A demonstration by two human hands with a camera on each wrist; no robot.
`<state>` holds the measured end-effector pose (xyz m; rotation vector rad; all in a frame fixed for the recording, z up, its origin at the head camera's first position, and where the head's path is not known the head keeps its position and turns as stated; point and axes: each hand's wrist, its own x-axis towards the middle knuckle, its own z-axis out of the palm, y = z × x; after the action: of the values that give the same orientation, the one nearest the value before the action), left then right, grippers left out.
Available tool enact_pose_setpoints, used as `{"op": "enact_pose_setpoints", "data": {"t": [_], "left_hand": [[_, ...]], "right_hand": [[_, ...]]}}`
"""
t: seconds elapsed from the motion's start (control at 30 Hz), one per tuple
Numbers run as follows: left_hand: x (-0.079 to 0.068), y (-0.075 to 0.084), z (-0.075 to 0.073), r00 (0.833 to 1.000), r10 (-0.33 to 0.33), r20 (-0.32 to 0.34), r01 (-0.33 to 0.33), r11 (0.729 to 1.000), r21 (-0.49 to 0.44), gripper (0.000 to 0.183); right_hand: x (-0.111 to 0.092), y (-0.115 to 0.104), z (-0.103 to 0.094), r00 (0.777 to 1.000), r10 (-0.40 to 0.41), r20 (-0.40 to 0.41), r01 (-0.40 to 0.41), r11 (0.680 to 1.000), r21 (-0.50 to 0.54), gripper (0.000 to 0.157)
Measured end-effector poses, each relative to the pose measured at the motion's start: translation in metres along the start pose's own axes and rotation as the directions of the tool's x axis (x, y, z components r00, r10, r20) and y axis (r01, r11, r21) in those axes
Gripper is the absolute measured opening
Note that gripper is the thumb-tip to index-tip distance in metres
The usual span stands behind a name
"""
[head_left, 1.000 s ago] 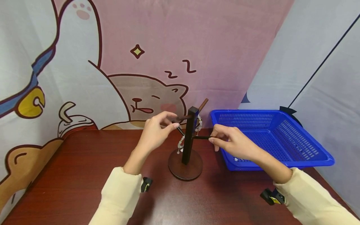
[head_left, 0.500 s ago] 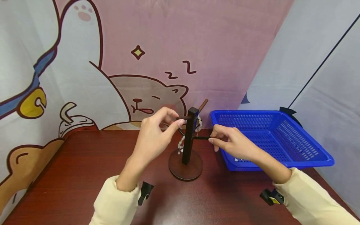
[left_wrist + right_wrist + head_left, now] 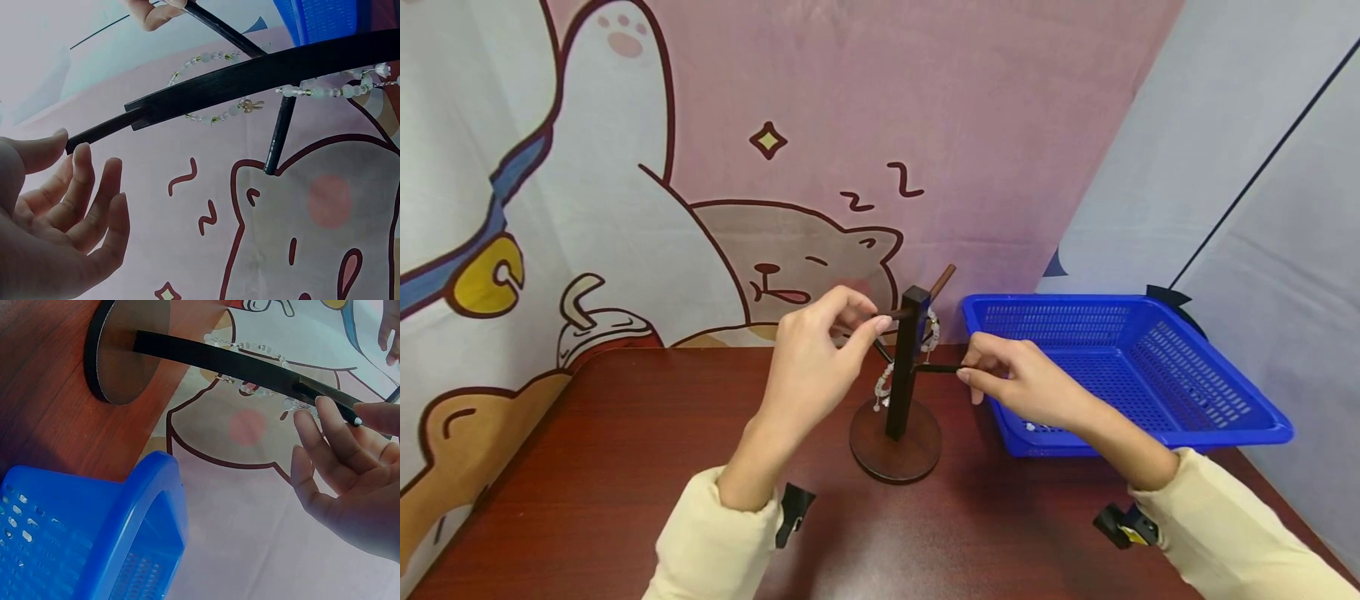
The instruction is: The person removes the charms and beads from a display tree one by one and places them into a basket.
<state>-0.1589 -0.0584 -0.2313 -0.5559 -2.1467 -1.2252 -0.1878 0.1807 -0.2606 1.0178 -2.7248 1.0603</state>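
Note:
A dark wooden stand (image 3: 908,367) with several pegs rises from a round base (image 3: 895,454) on the table. Clear bead bracelets (image 3: 881,388) hang from its pegs, also seen in the left wrist view as bracelets (image 3: 215,115) and in the right wrist view as bracelets (image 3: 250,347). My left hand (image 3: 868,315) pinches the tip of the upper left peg (image 3: 106,129) between thumb and forefinger, the other fingers loose. My right hand (image 3: 964,369) pinches the end of the right peg (image 3: 938,367), whose tip (image 3: 340,411) lies between thumb and fingers.
A blue slotted basket (image 3: 1150,435) stands on the dark red table (image 3: 625,433) just right of the stand, a small beaded piece in its near corner. A cartoon cloth backdrop (image 3: 737,167) hangs behind. The basket wall (image 3: 144,506) fills the lower right wrist view.
My left hand has risen from the lower left peg to the tip of the upper left peg. The right hand has kept its hold on the right peg.

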Motion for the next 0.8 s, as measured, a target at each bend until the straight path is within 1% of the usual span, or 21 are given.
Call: {"op": "enact_pose_setpoints", "data": {"t": [0.23,0.43,0.67,0.8], "left_hand": [[0.0011,0.0016,0.0000,1.000,-0.009,0.005,0.009,0.999,0.032,0.009],[0.0019,0.0027,-0.0002,1.000,-0.009,0.012,0.008,1.000,0.029,0.008],[0.0037,0.0008,0.0009,1.000,0.015,0.003,-0.015,0.999,0.037,0.007],[0.0048,-0.0005,0.0010,1.000,0.019,0.005,-0.019,1.000,0.025,0.007]], "right_hand": [[0.0000,0.0000,0.0005,1.000,0.007,0.006,-0.007,1.000,-0.002,0.012],[-0.0005,0.0003,0.0006,1.000,0.004,0.005,-0.004,1.000,-0.013,0.011],[-0.0011,0.0007,0.0008,1.000,-0.013,0.005,0.013,1.000,-0.007,0.011],[-0.0013,0.0010,0.0009,1.000,-0.021,0.004,0.021,1.000,-0.002,0.011]]}}
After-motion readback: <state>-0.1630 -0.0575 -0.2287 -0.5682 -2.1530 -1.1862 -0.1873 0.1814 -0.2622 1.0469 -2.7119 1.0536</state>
